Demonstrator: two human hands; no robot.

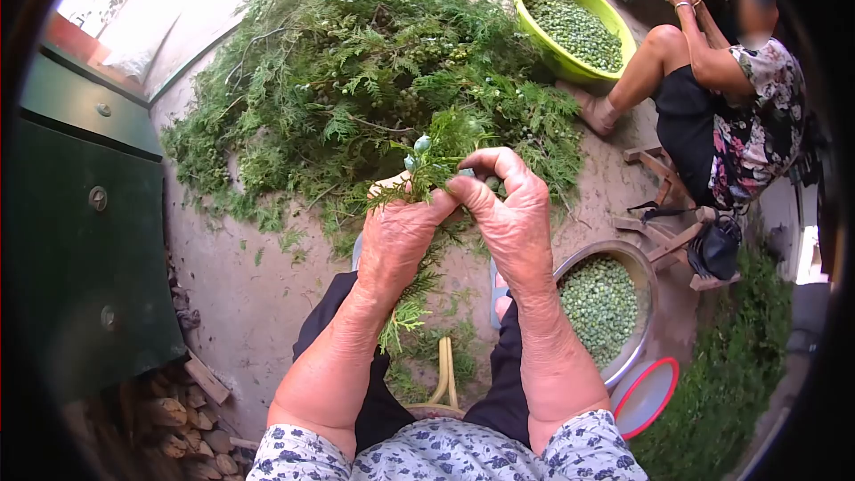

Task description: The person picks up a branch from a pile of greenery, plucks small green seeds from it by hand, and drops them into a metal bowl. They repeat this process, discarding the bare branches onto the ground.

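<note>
My left hand (396, 232) is closed around a cypress sprig (454, 138), whose leafy lower end hangs below the wrist. Pale blue-green cones (422, 143) stick up from the sprig just above the fingers. My right hand (517, 223) meets the left one at the sprig, thumb and forefinger drawn together. Behind that thumb, several green cones (495, 184) show in the curl of the fingers. What exactly lies between the fingertips is partly hidden.
A large heap of cypress branches (356, 80) lies ahead. By my right knee stands a metal basin (653, 303) of cones, with a red-rimmed sieve (670, 383) beside it. A seated person (757, 116) holds a sprig near a yellow-green tub (525, 13). Firewood (191, 419) lies lower left.
</note>
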